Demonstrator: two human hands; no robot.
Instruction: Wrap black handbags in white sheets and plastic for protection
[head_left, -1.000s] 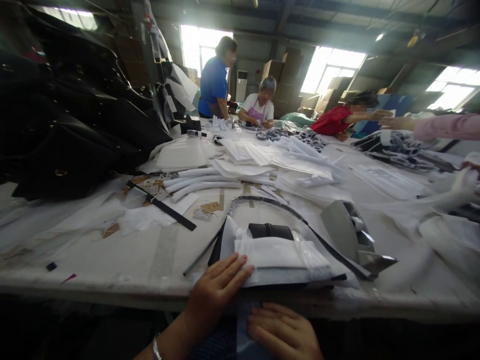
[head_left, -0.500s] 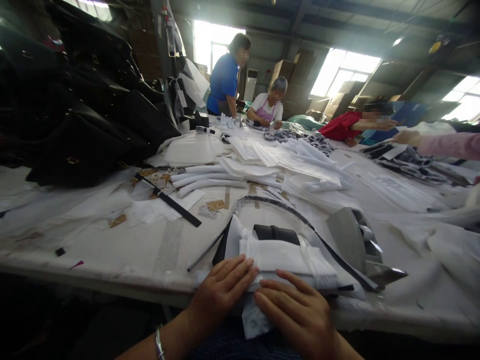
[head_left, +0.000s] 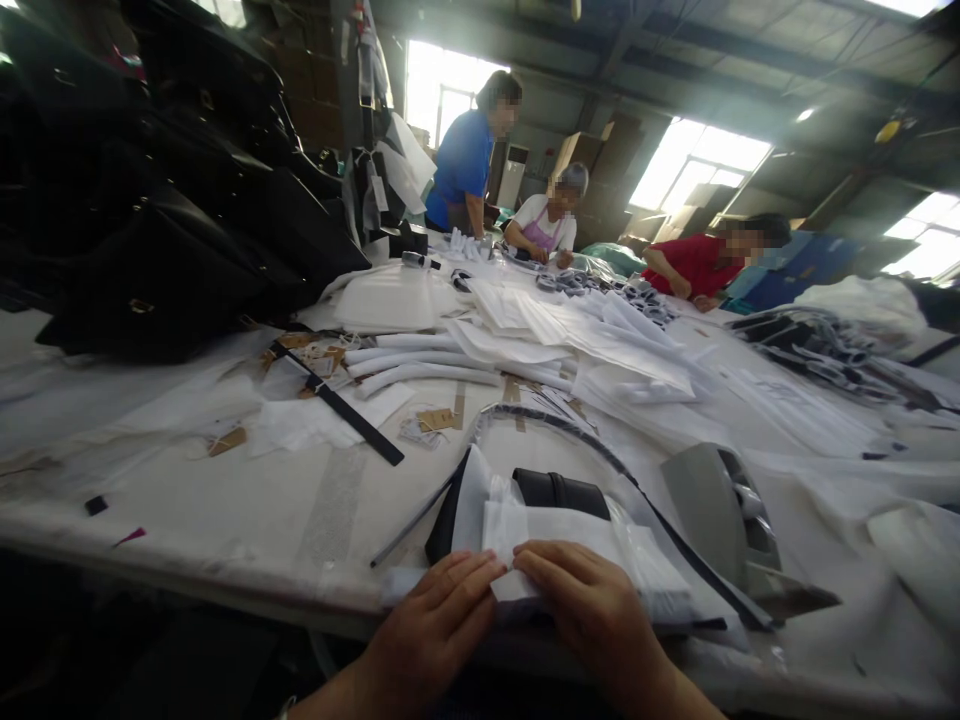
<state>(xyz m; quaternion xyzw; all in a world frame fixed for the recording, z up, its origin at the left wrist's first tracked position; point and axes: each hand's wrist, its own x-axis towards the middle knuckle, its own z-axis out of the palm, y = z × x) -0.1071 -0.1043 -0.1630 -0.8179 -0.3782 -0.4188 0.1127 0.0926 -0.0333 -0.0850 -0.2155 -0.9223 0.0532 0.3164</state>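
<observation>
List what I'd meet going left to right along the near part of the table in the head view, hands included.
Small dark square scrap, magenta scrap, brown tag, left hand, right hand, grey tape dispenser.

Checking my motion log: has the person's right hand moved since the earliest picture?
Yes: judged by the table edge, the right hand has gone up and forward, from below that edge onto the white wrapping.

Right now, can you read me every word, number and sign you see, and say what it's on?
No text can be read.
Brown tags: any print is too small and blurred.
Hanging white tag: too small and blurred.
White wrapping by the left hand and right hand: no writing I can make out.
</observation>
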